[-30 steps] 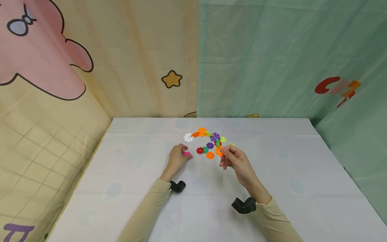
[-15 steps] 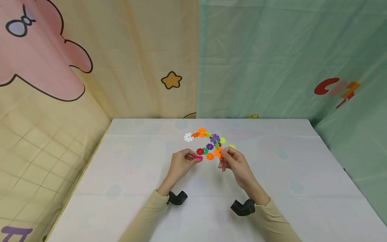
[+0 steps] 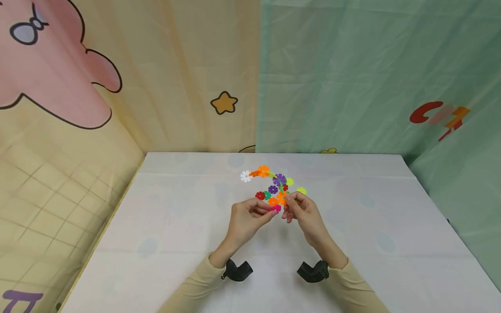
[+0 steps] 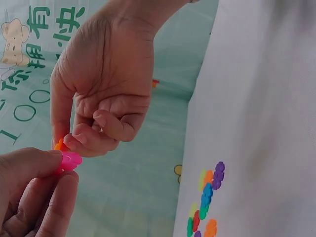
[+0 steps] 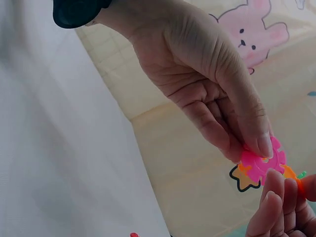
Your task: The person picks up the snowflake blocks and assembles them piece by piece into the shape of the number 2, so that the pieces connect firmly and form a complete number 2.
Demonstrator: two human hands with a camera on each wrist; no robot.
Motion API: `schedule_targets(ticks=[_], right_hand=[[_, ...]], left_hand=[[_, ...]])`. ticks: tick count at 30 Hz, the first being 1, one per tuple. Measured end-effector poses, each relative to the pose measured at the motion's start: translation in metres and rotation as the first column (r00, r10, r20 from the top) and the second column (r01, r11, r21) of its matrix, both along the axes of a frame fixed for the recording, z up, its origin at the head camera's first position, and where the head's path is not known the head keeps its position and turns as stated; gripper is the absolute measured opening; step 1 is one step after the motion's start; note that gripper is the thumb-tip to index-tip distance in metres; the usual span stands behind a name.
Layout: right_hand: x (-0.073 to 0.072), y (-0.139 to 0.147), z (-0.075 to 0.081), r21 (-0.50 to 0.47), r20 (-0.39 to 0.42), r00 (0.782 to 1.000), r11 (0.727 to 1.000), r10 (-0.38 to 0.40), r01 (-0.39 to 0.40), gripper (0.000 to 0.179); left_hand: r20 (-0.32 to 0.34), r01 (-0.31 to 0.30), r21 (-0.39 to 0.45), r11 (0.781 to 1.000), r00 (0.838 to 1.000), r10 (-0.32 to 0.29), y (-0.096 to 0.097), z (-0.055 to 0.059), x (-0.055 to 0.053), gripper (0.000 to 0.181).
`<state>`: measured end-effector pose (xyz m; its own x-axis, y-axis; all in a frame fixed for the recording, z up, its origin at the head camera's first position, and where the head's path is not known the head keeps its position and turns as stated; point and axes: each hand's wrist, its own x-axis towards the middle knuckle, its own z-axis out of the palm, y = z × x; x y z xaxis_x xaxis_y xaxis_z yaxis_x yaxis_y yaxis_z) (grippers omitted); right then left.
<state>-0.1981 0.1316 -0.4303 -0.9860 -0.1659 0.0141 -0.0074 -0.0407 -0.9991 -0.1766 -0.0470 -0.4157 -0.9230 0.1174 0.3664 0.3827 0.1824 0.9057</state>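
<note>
My left hand pinches a pink plastic flower-disc beside the orange plastic flower-disc pinched by my right hand. Multicoloured curved chain assembled; pink apparently not yet joined; loose discs remain.

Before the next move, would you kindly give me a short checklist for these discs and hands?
1. Left hand pinching the pink disc: ok.
2. Right hand pinching the orange disc at the near end of the curved chain: ok.
3. Pink disc slotted into the orange one: cannot tell, fingers hide the edges.
4. White disc at the chain's other end clear of both hands: ok.
5. A hand free for another disc: not ok, both are occupied.
</note>
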Motion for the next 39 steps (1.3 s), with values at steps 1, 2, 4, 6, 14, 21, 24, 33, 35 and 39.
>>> schedule_targets(ticks=[1, 2, 4, 6, 14, 21, 24, 33, 35, 39], right_hand=[[0.001, 0.000, 0.000, 0.003, -0.005, 1.000, 1.000, 0.000, 0.000, 0.028], [0.001, -0.001, 0.000, 0.004, -0.009, 1.000, 1.000, 0.002, -0.002, 0.028], [0.002, -0.002, 0.000, 0.007, -0.017, 1.000, 1.000, 0.005, -0.005, 0.026], [0.002, -0.002, 0.000, 0.012, -0.025, 1.000, 1.000, 0.007, -0.007, 0.025], [0.003, -0.002, 0.001, 0.022, -0.047, 0.998, 0.999, 0.041, -0.040, 0.026], [0.001, 0.003, 0.002, -0.039, -0.042, 0.991, 0.991, 0.129, -0.130, 0.025], [0.001, 0.004, 0.002, -0.076, -0.039, 0.984, 0.981, 0.173, -0.176, 0.019], [0.001, 0.008, 0.001, -0.184, -0.036, 0.957, 0.940, 0.287, -0.288, 0.021], [0.000, 0.009, 0.001, -0.213, -0.036, 0.954, 0.931, 0.297, -0.297, 0.023], [-0.001, 0.011, 0.001, -0.293, -0.037, 0.945, 0.901, 0.325, -0.321, 0.031]], left_hand=[[-0.011, 0.000, -0.001, 1.000, 1.000, 0.000, 0.001, 0.005, 0.003, 0.012], [-0.031, -0.003, -0.001, 1.000, 1.000, 0.003, 0.001, 0.009, 0.006, 0.012], [-0.053, -0.017, -0.010, 1.000, 0.998, 0.016, 0.002, 0.014, 0.009, 0.012], [-0.084, -0.023, -0.013, 1.000, 0.996, 0.022, 0.003, 0.014, 0.010, 0.012], [-0.249, -0.034, -0.025, 0.999, 0.968, 0.026, 0.004, -0.015, -0.001, 0.014], [-0.456, -0.063, -0.105, 0.992, 0.890, 0.008, 0.006, -0.025, -0.002, 0.015], [-0.531, -0.082, -0.126, 0.989, 0.848, 0.003, 0.007, -0.024, -0.001, 0.018], [-0.643, -0.125, -0.155, 0.980, 0.766, -0.004, 0.010, -0.023, 0.002, 0.021], [-0.642, -0.124, -0.154, 0.980, 0.767, -0.004, 0.010, -0.023, 0.002, 0.022], [-0.640, -0.127, -0.156, 0.980, 0.768, -0.002, 0.010, -0.022, 0.003, 0.022]])
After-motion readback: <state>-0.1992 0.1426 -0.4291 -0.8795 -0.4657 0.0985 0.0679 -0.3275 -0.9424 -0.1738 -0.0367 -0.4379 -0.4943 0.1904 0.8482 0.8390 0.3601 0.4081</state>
